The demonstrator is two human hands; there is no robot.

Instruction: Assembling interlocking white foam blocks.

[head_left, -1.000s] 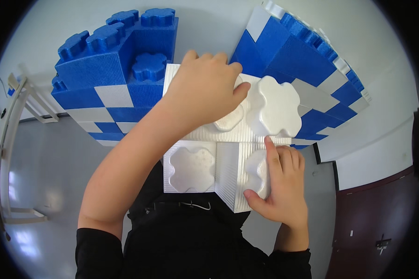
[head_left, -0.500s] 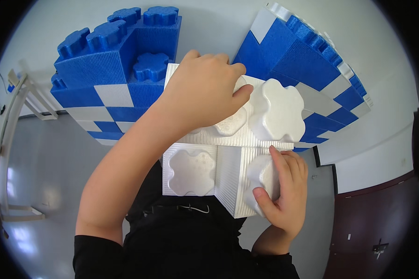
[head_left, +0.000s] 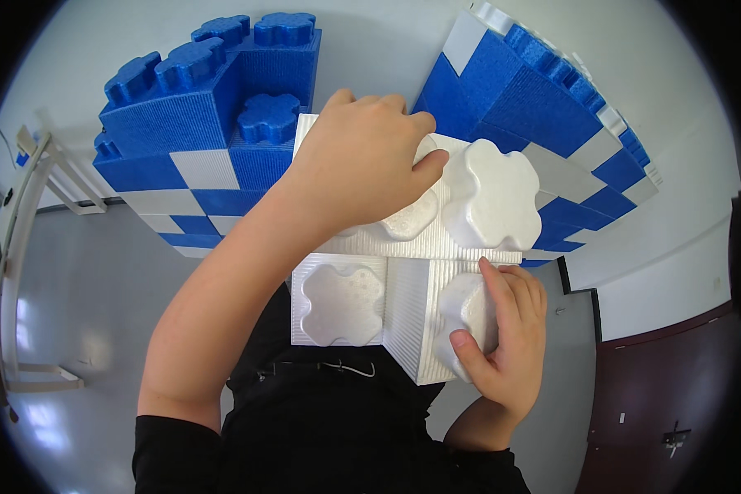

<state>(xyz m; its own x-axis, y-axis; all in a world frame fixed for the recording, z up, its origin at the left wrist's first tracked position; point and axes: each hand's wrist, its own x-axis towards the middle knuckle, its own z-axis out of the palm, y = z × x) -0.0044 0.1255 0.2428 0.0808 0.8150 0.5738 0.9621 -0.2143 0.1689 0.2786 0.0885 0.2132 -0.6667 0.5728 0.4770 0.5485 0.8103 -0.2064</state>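
White ribbed foam building blocks with lobed, flower-shaped knobs stand in front of my body. Across the far side lies a longer white block point(head_left: 420, 244); my left hand point(head_left: 358, 160) reaches over it with bent fingers, gripping around a knob that it mostly hides. My right hand point(head_left: 514, 350) curves around the knob of the near right white block point(head_left: 407, 317), thumb on the near side and fingers along the far side. Beside that, at the near left, a lower white block point(head_left: 342, 303) shows its knob untouched. Another large white knob point(head_left: 502, 193) sticks up right of my left hand.
Beyond the white blocks rise two blue and white foam-block walls, a stepped left one point(head_left: 160, 123) and a right one point(head_left: 527, 107). A pale frame stand point(head_left: 25, 206) is at far left, and a dark red door point(head_left: 667, 395) at lower right.
Both hands keep their hold on the white blocks. The whole view has shifted very slightly; nothing else visibly moves.
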